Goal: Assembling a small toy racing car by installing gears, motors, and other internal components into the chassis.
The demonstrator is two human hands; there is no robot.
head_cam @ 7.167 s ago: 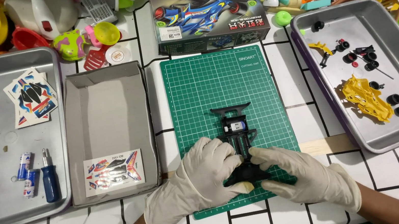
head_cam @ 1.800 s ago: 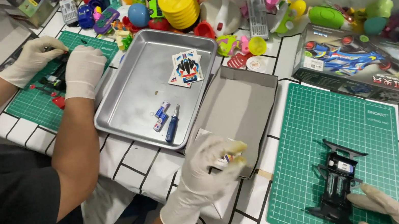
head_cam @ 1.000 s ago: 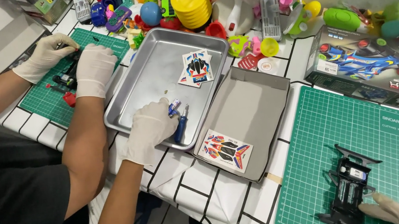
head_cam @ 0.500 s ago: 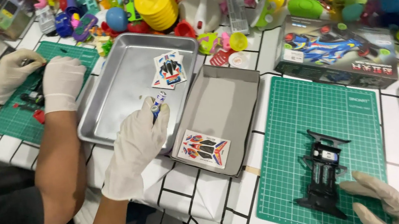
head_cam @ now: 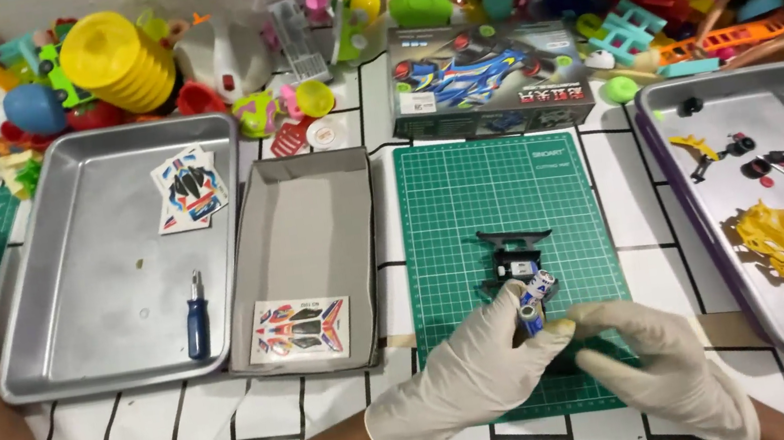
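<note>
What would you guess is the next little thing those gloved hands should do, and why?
Probably lower the two small batteries into the black toy car chassis. The left hand pinches them right beside it on the green cutting mat, while the right hand rests at the chassis's near end, seemingly steadying it.

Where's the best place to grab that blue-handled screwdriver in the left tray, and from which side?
Take the screwdriver by its blue handle, the thick end nearest the tray's front rim, coming straight down from above with fingers on either side. It lies flat on the tray floor, thin shaft pointing away, with bare metal around it, so probably nothing blocks a top pinch.
</note>
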